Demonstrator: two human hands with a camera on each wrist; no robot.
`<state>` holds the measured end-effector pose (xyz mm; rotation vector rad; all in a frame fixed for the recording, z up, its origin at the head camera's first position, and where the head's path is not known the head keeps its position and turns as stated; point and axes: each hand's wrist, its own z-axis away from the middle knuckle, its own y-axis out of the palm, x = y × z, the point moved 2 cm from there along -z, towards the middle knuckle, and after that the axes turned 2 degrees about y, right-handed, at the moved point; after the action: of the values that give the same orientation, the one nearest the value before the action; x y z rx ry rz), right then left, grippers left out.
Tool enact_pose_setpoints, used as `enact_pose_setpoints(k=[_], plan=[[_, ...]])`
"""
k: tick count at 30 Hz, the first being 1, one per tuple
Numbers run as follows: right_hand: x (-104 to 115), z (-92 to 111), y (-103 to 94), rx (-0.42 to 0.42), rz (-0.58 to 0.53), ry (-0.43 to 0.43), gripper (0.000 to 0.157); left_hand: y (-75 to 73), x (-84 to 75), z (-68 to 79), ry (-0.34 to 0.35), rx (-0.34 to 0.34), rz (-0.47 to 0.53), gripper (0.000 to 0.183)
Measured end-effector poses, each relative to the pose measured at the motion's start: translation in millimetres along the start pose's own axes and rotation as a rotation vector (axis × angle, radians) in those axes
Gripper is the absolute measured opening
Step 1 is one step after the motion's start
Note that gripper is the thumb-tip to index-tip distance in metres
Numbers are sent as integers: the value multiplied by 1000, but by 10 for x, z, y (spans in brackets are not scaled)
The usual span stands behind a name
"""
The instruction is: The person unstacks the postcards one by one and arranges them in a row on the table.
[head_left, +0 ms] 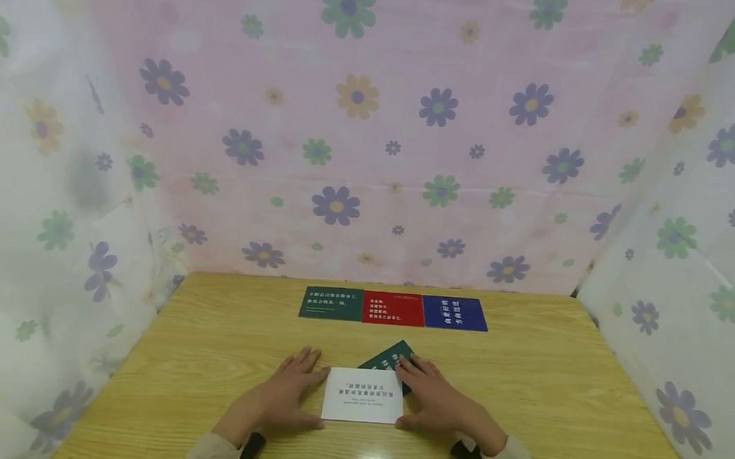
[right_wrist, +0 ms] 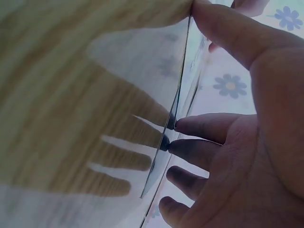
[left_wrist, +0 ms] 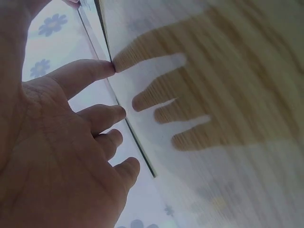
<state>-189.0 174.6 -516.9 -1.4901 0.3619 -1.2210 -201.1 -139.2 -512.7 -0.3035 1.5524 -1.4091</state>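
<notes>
White card [head_left: 363,398] (small Chinese print, unclear) | left hand [head_left: 279,395], right hand [head_left: 441,401] | fingers [left_wrist: 78,76] extended, touching edges

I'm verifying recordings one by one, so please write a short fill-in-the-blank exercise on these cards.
The red card lies between a green card and a ____ card.
The top card between the left hand and right hand is ____.
The tilted card partly beneath it is ____.
Missing words: blue; white; green.
</notes>
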Motion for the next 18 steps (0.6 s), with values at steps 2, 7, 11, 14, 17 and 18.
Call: enact_pose_setpoints(k=[2,7,11,14,17,18], plan=[[10,4,-1,-2,4,11,91,5,1,-2,-3,-2,-7,95],[17,25,-16,-22,46,22,98,3,2,5,-11,-4,-20,95],[9,49,-29,-26,42,16,100,-18,-8,0,12,-17,-17,98],[1,61,-31,-26,28,9,99,-29,-10,-13,29,-24,-8,98],[-5,64,-25,-25,22,7,96,-34,-5,-21,35,-25,-2,97],[-4,64,-24,-25,22,6,95,-33,0,-24,34,-26,2,97]])
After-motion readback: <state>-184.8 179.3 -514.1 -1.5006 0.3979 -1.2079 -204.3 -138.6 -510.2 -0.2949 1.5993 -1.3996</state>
